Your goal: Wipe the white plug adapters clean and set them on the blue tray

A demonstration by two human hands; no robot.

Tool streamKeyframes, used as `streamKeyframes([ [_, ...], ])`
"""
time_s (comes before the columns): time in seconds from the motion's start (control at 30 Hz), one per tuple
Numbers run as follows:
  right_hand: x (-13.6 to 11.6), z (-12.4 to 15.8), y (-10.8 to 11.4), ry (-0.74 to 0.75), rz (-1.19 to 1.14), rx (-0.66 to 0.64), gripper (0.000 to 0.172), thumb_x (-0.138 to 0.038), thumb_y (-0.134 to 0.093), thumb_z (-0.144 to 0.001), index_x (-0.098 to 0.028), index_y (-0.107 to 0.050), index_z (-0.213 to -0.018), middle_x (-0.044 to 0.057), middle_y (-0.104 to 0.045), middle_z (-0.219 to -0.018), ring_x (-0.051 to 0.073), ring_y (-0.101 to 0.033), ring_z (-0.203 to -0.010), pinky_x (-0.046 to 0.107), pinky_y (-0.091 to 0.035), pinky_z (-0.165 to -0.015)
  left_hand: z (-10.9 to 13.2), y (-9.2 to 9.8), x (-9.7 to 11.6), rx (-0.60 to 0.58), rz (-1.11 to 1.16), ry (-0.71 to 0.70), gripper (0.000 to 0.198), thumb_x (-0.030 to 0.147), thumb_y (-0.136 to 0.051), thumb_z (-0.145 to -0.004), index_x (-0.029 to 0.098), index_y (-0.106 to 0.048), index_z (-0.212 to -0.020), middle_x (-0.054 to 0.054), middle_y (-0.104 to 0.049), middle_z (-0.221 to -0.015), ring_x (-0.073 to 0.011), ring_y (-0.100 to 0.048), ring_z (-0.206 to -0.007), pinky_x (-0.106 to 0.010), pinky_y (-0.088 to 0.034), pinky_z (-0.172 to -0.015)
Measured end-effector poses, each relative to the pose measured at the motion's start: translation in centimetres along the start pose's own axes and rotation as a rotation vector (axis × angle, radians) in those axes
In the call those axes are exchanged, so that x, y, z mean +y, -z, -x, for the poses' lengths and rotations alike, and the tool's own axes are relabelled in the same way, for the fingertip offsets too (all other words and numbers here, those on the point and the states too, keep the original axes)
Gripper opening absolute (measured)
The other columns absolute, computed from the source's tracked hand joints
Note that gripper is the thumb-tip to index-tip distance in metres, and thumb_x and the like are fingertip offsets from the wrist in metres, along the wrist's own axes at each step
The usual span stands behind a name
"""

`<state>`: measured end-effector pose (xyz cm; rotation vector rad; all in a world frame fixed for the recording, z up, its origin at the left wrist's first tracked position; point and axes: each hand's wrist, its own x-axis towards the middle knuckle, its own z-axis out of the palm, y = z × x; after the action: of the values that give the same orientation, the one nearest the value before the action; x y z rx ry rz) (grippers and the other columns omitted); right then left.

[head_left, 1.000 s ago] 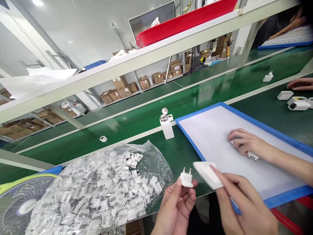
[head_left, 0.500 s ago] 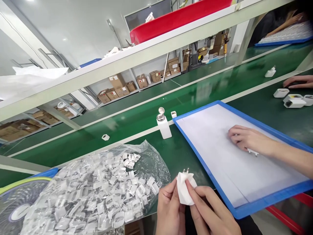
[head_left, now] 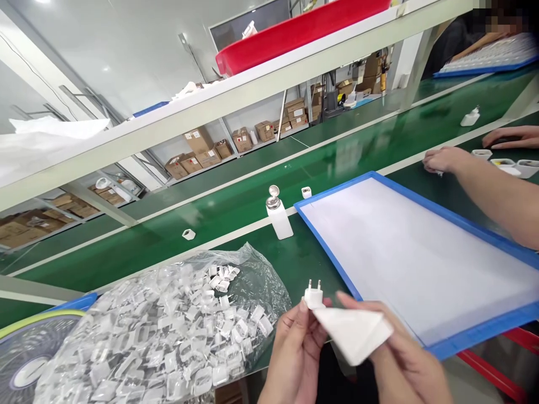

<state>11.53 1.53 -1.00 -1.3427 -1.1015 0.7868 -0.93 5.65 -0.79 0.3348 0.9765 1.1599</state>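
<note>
Between the thumb and fingers of my left hand (head_left: 295, 348) is a white two-pin plug piece (head_left: 314, 296), its metal pins pointing up. My right hand (head_left: 400, 342) grips a folded white cloth (head_left: 356, 334), whose near corner reaches the side of the plug piece. To the left, a clear plastic bag (head_left: 269, 275) lies open, full of white plug pieces (head_left: 168, 336). Beyond my hands stands a white bottle (head_left: 279, 220) with a raised metal lid. On the right lies a blue-edged tray (head_left: 328, 247) with a white surface.
A person's arm (head_left: 488, 185) reaches over the tray's far right corner. Another hand (head_left: 511, 136) rests near white housings (head_left: 528, 167). Single white housings sit on the green belt (head_left: 236, 210). A fan (head_left: 37, 353) stands at lower left. A shelf beam crosses above.
The cloth has come away from around the plug piece and opened out, as my right hand shifted right. The other person's hand has left the tray's middle for its far right side.
</note>
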Motion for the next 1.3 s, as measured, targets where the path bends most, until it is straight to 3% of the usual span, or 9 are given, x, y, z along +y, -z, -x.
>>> streamKeyframes([
  [0.07, 0.6, -1.0, 1.4, -0.054, 0.121, 0.101, 0.035, -0.044, -0.056, -0.1, -0.028, -0.072, -0.125, 0.004, -0.073, -0.114, 0.02, -0.072, -0.098, 0.015, -0.056, -0.065, 0.2, -0.6, 0.3, -0.017, 0.081, 0.081, 0.028, 0.032, -0.086, -0.078, 0.009, -0.079, -0.091, -0.016, -0.079, -0.098, -0.0133, -0.07, -0.077, -0.02, -0.058, -0.075],
  [0.17, 1.4, -2.4, 2.9, -0.04, 0.313, 0.122, 0.037, -0.045, -0.052, -0.1, -0.026, -0.071, -0.126, 0.005, -0.071, -0.119, 0.018, -0.073, -0.089, 0.016, -0.052, -0.053, 0.6, -1.2, 0.6, -0.03, 0.107, 0.108, 0.024, 0.028, -0.082, -0.083, 0.006, -0.079, -0.091, -0.017, -0.078, -0.097, -0.0106, -0.069, -0.073, -0.017, -0.059, -0.071],
  [0.3, 2.6, -3.5, 3.6, 0.121, 0.65, 0.141, 0.038, -0.042, -0.044, -0.101, -0.019, -0.074, -0.11, 0.01, -0.069, -0.102, 0.019, -0.068, -0.07, 0.028, -0.051, -0.055, 0.7, -1.2, 0.4, -0.02, 0.1, 0.081, 0.026, 0.028, -0.086, -0.079, 0.006, -0.079, -0.092, -0.018, -0.078, -0.1, -0.012, -0.07, -0.076, -0.019, -0.059, -0.073],
  [0.4, 3.1, -4.1, 4.1, 0.105, 0.757, 0.09, 0.034, -0.038, -0.042, -0.1, -0.019, -0.069, -0.093, 0.009, -0.064, -0.087, 0.019, -0.061, -0.059, 0.031, -0.043, -0.048, 0.4, -1.1, -0.1, -0.02, 0.043, 0.031, 0.031, 0.03, -0.088, -0.076, 0.008, -0.08, -0.097, -0.018, -0.078, -0.105, -0.0132, -0.07, -0.079, -0.02, -0.059, -0.076],
  [0.53, 1.9, -4.1, 3.7, 0.033, 0.394, -0.103, 0.039, -0.043, -0.048, -0.1, -0.023, -0.054, -0.067, 0.002, -0.056, -0.071, 0.015, -0.058, -0.058, 0.025, -0.045, -0.05, -0.1, -1.2, -1.2, -0.028, -0.138, -0.17, 0.04, 0.036, -0.088, -0.075, 0.014, -0.08, -0.108, -0.014, -0.079, -0.108, -0.0168, -0.071, -0.081, -0.026, -0.059, -0.081],
  [0.67, 0.4, -2.1, 1.6, -0.039, -0.002, -0.301, 0.036, -0.043, -0.049, -0.103, -0.022, -0.063, -0.078, 0.002, -0.059, -0.08, 0.014, -0.06, -0.065, 0.02, -0.05, -0.057, -0.2, -1.4, -1.9, 0.051, -0.447, -0.397, 0.051, 0.047, -0.084, -0.075, 0.016, -0.079, -0.115, -0.009, -0.081, -0.097, -0.0213, -0.071, -0.083, -0.027, -0.056, -0.08],
  [0.8, 0.6, -0.5, -0.1, -0.044, -0.074, -0.153, 0.035, -0.041, -0.049, -0.103, -0.021, -0.07, -0.083, 0.002, -0.057, -0.084, 0.011, -0.051, -0.058, 0.02, -0.052, -0.065, -0.1, -1.5, -1.8, 0.096, -0.7, -0.486, 0.056, 0.056, -0.075, -0.081, 0.015, -0.077, -0.12, -0.005, -0.076, -0.076, -0.0198, -0.065, -0.069, -0.024, -0.053, -0.066],
  [1.03, 1.4, -1.2, 0.4, 0.008, -0.087, -0.168, 0.033, -0.037, -0.048, -0.104, -0.02, -0.073, -0.092, 0.006, -0.061, -0.092, 0.014, -0.059, -0.069, 0.021, -0.051, -0.063, 0.0, -2.2, -1.7, 0.093, -0.739, -0.553, 0.054, 0.059, -0.076, -0.079, 0.017, -0.08, -0.114, -0.007, -0.079, -0.082, -0.0218, -0.068, -0.072, -0.025, -0.053, -0.07],
  [1.3, 1.5, -1.3, -0.4, -0.004, -0.102, -0.184, 0.033, -0.039, -0.048, -0.104, -0.021, -0.074, -0.093, 0.004, -0.059, -0.088, 0.013, -0.059, -0.068, 0.022, -0.048, -0.061, -1.6, -0.8, -1.9, -0.006, -0.723, -0.408, 0.052, 0.051, -0.073, -0.086, 0.016, -0.074, -0.124, -0.006, -0.078, -0.086, -0.0199, -0.066, -0.076, -0.025, -0.054, -0.071],
])
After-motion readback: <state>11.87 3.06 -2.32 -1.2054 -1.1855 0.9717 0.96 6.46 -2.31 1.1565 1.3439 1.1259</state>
